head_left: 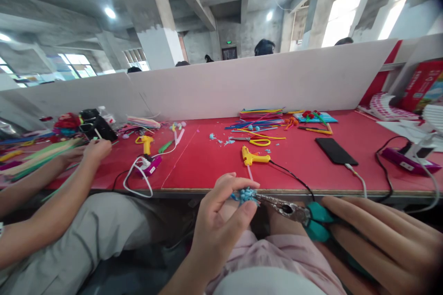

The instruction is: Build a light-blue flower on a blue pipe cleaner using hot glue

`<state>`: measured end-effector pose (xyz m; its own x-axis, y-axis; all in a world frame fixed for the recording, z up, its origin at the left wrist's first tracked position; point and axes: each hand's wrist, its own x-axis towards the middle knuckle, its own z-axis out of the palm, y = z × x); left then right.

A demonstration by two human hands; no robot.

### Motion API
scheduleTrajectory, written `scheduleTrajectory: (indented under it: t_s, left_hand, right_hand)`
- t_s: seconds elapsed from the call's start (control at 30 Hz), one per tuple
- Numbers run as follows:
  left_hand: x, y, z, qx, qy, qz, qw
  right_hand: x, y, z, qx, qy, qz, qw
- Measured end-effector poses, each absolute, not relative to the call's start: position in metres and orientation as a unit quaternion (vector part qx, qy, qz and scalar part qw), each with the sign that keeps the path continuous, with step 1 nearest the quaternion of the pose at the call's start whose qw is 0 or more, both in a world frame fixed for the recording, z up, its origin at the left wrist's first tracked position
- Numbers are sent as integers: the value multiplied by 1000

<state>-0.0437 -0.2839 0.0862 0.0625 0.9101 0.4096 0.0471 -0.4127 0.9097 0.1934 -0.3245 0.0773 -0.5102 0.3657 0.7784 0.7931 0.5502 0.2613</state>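
Between the thumb and fingers of my left hand is a small light-blue fuzzy craft piece, held over my lap just off the table's front edge. My right hand is wrapped round the green handles of a pair of pliers. The plier jaws reach left and their tips meet the blue piece; whether they grip it I cannot tell. On the table just beyond my hands lies a yellow glue gun, and behind it yellow-handled scissors with light-blue scraps beside them.
Bundled pipe cleaners lie at the back of the red table. A phone on a cable and a purple power strip are at right. At left, a co-worker's hands work near another glue gun. A white partition runs behind.
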Motion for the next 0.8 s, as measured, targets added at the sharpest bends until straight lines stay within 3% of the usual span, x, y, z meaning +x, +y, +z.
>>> scheduleTrajectory:
  t_s: [0.37,0.6,0.8]
  left_hand:
    - [-46,-286,90,649,403,539,354]
    - [-46,-287,90,641,405,538,367]
    - [-46,-285,88,636,396,548,371]
  right_hand:
    - [196,-326,71,-353,-827,-302,316]
    - [193,-322,80,-346,-845,-230,337]
    - [196,-326,81,-338,-843,-262,327]
